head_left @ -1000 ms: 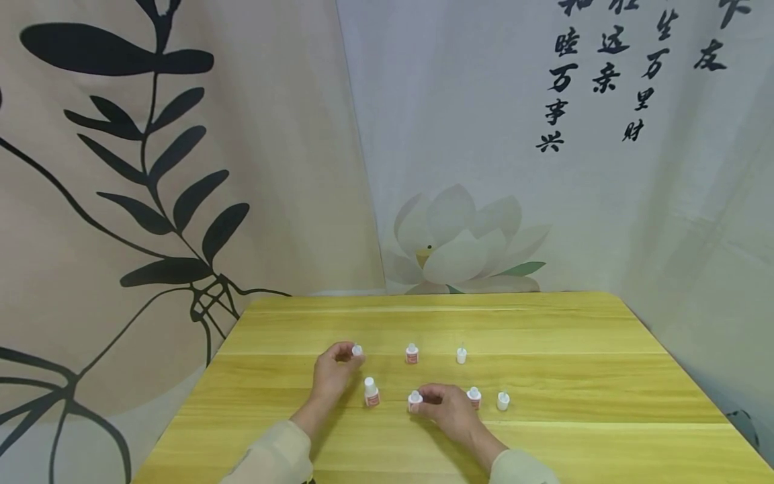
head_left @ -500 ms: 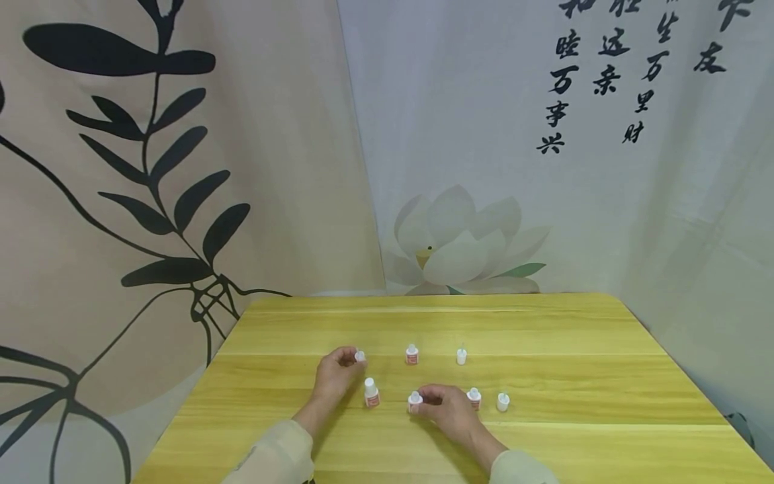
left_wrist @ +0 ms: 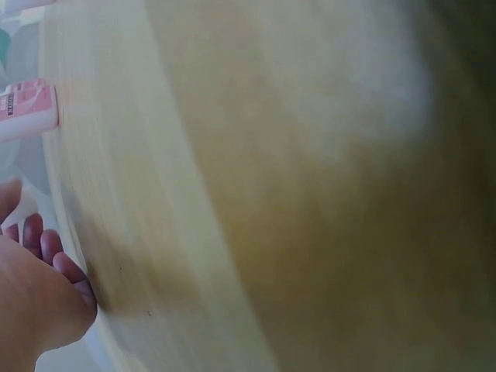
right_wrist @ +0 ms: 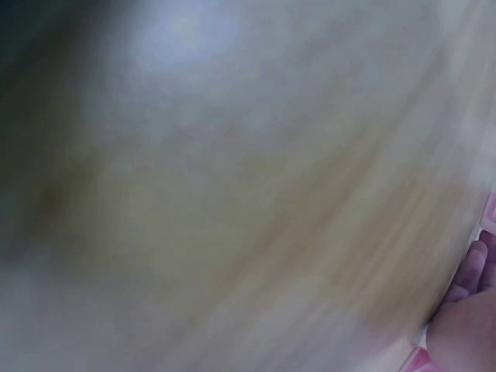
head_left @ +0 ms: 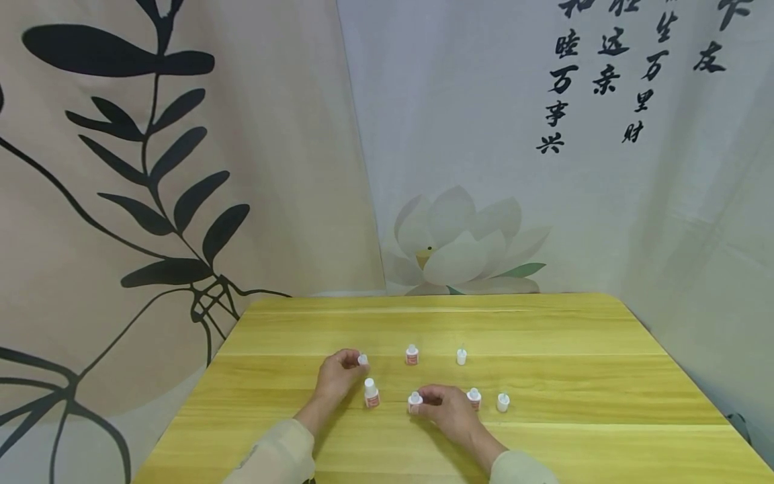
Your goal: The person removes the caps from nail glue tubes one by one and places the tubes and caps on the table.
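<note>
My left hand [head_left: 338,376] pinches a small white cap [head_left: 363,359] between thumb and fingers, just above the table. In the left wrist view it shows only as a pale shape behind the thumb. My right hand [head_left: 450,410] holds an uncapped little bottle [head_left: 414,403] with a white top, which stands on the table. Close below the left hand, a capped white bottle with a red label [head_left: 371,394] stands upright. Just past the right hand's knuckles is another uncapped red-labelled bottle [head_left: 474,398], partly hidden.
Farther back stand an uncapped red-labelled bottle [head_left: 412,355] and a loose white cap [head_left: 461,356]. A second loose cap [head_left: 503,402] sits at the right. All are on a yellow wooden table [head_left: 574,376], with a printed curtain [head_left: 290,168] behind.
My left hand has come slightly nearer and to the right, carrying the white cap lower. The right hand and its bottle have stayed in place.
</note>
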Demonstrator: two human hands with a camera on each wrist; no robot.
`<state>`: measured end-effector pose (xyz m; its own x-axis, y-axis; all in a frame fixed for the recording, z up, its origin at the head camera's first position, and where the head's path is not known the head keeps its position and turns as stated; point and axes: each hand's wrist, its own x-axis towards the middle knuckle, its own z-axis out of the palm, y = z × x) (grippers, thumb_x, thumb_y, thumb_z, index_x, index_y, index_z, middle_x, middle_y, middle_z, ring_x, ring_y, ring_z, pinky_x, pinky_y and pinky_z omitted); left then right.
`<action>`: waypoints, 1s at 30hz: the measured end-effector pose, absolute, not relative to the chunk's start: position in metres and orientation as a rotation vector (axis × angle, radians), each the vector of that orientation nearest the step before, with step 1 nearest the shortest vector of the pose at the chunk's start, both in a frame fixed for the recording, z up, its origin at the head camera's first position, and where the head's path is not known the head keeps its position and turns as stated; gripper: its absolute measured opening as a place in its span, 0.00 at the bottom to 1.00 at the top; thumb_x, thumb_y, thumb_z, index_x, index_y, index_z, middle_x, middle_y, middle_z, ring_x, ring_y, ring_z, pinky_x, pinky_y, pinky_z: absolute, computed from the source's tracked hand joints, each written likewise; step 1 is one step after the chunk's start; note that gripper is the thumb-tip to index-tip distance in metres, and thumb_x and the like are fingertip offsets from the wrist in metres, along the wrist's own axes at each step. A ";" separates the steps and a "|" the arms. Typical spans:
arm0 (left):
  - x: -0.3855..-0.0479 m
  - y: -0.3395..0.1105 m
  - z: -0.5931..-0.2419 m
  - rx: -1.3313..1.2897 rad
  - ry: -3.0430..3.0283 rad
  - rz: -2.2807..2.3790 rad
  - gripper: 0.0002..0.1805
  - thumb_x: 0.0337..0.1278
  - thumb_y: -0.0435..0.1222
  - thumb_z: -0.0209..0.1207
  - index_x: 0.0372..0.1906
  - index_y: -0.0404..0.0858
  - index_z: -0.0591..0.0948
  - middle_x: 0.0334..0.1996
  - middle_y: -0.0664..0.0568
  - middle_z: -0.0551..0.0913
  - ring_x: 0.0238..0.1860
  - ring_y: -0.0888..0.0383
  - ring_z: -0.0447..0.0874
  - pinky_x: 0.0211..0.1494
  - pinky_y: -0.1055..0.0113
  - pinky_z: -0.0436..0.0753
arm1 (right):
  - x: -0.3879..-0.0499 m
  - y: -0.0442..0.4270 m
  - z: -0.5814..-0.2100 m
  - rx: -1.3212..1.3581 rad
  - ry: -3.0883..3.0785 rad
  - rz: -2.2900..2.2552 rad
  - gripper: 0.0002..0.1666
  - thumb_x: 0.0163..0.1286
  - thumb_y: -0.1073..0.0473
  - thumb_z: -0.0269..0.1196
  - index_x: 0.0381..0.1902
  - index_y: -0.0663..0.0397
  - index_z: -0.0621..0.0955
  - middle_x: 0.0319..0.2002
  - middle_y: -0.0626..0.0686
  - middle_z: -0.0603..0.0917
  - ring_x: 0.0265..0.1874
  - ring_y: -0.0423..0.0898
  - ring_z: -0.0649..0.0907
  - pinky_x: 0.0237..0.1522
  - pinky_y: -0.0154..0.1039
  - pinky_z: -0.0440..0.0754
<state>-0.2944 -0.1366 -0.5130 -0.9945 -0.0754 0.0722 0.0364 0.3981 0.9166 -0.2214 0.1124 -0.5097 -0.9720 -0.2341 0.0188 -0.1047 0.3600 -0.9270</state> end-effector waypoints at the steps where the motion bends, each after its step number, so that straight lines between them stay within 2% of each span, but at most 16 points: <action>1: -0.294 -0.137 -0.513 0.034 -2.546 -1.669 0.13 0.52 0.30 0.70 0.43 0.31 0.83 0.36 0.49 0.83 0.40 0.53 0.80 0.46 0.62 0.81 | -0.221 0.112 -0.510 -0.313 2.491 -1.686 0.15 0.61 0.54 0.72 0.43 0.53 0.86 0.40 0.47 0.86 0.42 0.45 0.82 0.46 0.46 0.81; 10: -0.292 -0.135 -0.511 0.002 -2.585 -1.632 0.13 0.51 0.29 0.71 0.42 0.31 0.83 0.35 0.49 0.83 0.39 0.54 0.80 0.45 0.60 0.82 | -0.222 0.112 -0.509 -0.313 2.495 -1.679 0.15 0.61 0.54 0.72 0.43 0.53 0.86 0.40 0.47 0.86 0.42 0.45 0.82 0.46 0.45 0.81; 30: -0.296 -0.133 -0.515 -0.040 -2.677 -1.526 0.12 0.51 0.26 0.69 0.42 0.32 0.83 0.35 0.49 0.83 0.38 0.54 0.80 0.41 0.63 0.83 | -0.222 0.112 -0.511 -0.322 2.501 -1.694 0.14 0.60 0.53 0.73 0.42 0.53 0.86 0.39 0.47 0.86 0.40 0.45 0.82 0.45 0.44 0.81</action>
